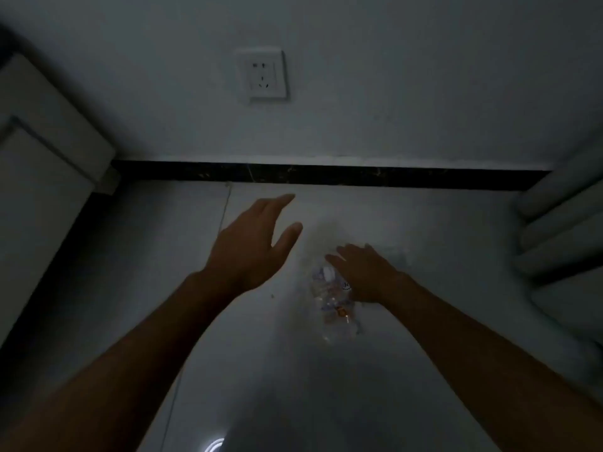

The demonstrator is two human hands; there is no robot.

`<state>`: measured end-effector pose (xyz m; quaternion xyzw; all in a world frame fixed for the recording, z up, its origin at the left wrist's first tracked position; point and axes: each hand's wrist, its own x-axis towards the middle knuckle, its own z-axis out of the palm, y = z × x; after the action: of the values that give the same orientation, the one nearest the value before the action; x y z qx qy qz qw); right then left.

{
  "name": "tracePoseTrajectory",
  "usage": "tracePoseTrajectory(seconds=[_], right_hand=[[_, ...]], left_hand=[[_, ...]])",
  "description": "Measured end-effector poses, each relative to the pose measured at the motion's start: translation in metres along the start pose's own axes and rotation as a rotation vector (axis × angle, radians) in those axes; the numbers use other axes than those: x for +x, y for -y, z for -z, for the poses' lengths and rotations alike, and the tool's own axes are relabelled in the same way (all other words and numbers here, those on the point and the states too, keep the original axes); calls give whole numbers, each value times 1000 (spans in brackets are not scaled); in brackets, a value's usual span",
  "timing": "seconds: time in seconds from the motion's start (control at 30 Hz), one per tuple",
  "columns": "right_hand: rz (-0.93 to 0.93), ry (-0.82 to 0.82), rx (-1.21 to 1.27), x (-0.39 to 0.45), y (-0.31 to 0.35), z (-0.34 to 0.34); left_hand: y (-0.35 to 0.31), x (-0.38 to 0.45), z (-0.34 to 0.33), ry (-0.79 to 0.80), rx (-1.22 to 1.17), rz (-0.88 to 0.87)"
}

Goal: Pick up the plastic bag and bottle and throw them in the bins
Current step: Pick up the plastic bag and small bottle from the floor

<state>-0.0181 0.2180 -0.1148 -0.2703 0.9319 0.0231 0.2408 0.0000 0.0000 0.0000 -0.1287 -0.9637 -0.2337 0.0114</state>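
A crumpled clear plastic bag with orange and blue print lies on the pale tiled floor, a little right of centre. My right hand rests over its right upper side, fingers spread and touching it; the dim light hides whether the fingers grip it. My left hand hovers open to the left of the bag, palm turned inward, fingers apart, holding nothing. No bottle or bin is visible in this dark view.
A white wall with a power socket rises behind a black skirting strip. A white cabinet or door frame stands at the left. White bedding or padded furniture fills the right edge.
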Motion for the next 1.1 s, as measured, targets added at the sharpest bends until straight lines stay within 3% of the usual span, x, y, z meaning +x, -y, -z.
tracePoseTrajectory(seconds=[0.27, 0.47, 0.6, 0.7, 0.77, 0.93, 1.1], right_hand=[[-50, -46, -54, 9, -11, -26], [3, -257, 92, -4, -20, -31], [-43, -333, 79, -24, -30, -15], [-32, -405, 78, -39, -31, -10], [-17, -423, 73, -47, -31, -7], [5, -441, 85, -56, -31, 1], [-8, -488, 167, -58, -27, 8]], left_hand=[[13, -22, -44, 79, 0, 58], [11, -34, -99, 203, -22, 195], [5, -36, -154, 274, -104, 468], [-9, -33, -187, 250, -248, 760], [-17, -31, -202, 216, -336, 846], [-17, -27, -209, 131, -508, 885], [-3, -30, -195, 122, -428, 836]])
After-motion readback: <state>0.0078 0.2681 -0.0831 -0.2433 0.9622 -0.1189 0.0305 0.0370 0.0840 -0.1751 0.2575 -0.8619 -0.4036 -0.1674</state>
